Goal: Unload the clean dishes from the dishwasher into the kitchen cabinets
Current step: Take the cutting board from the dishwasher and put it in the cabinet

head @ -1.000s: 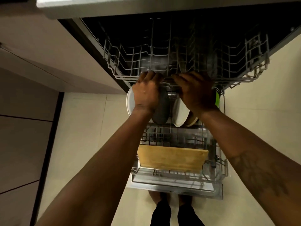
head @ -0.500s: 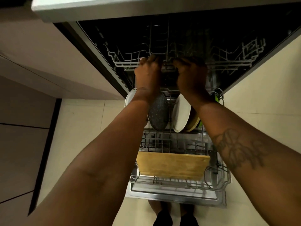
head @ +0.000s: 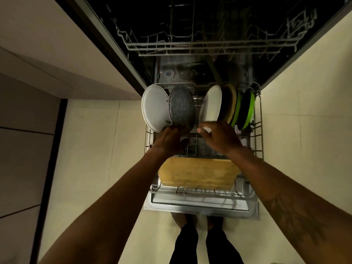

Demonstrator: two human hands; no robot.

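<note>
The lower dishwasher rack [head: 259,141] is pulled out over the open door. Standing in it from left to right are a white plate [head: 154,107], a grey speckled plate [head: 181,105], another white plate [head: 211,103], a dark plate with a tan rim [head: 229,103] and a green-rimmed dish [head: 246,108]. My left hand [head: 169,140] reaches the lower rim of the grey speckled plate, its thumb spread below; its fingertips are hard to make out. My right hand [head: 219,140] pinches the lower edge of the second white plate. A wooden cutting board [head: 198,173] stands at the rack's near end.
The upper rack [head: 207,46] is pushed back inside the dark dishwasher. The open door [head: 202,209] lies flat just in front of my feet. Pale cabinet fronts [head: 28,130] run along the left, and tiled floor lies on both sides.
Both hands let go of the upper rack, which has slid into the machine, and dropped down to the plates in the lower rack.
</note>
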